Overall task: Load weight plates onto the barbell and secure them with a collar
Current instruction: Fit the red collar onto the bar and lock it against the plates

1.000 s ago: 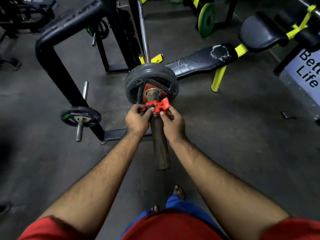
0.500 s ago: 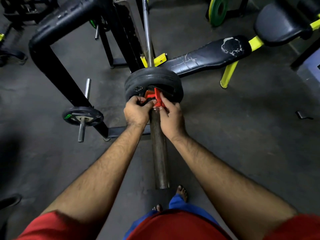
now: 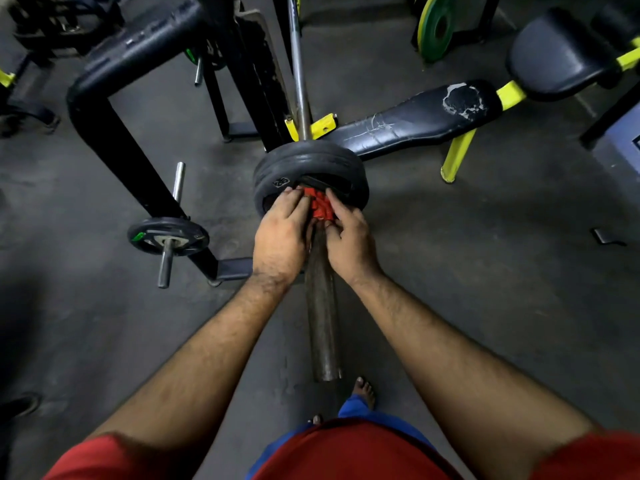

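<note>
Collar (image 3: 319, 208), red plastic and ribbed, sits on the barbell sleeve (image 3: 322, 320) at the centre of the frame, right up against the outer face of the black weight plates (image 3: 308, 161). The left hand (image 3: 282, 233) has its fingers curled over the collar's left side, fingertips touching the plate face; the right hand (image 3: 349, 237) pinches the collar's right side, thumb on the near edge. Both grips are closed on the collar. At least two rubber-coated plates are stacked together on the sleeve, the outer one marked with a raised number tag. The sleeve is dull and rusty brown, running down toward the lower centre; the thinner chrome bar shaft (image 3: 298, 64) runs up to the top of the frame. A black rack upright (image 3: 117, 133) stands at left, with a small plate (image 3: 168, 235) on its storage peg (image 3: 165, 268). A worn black bench pad (image 3: 415, 121) lies at upper right.
</note>
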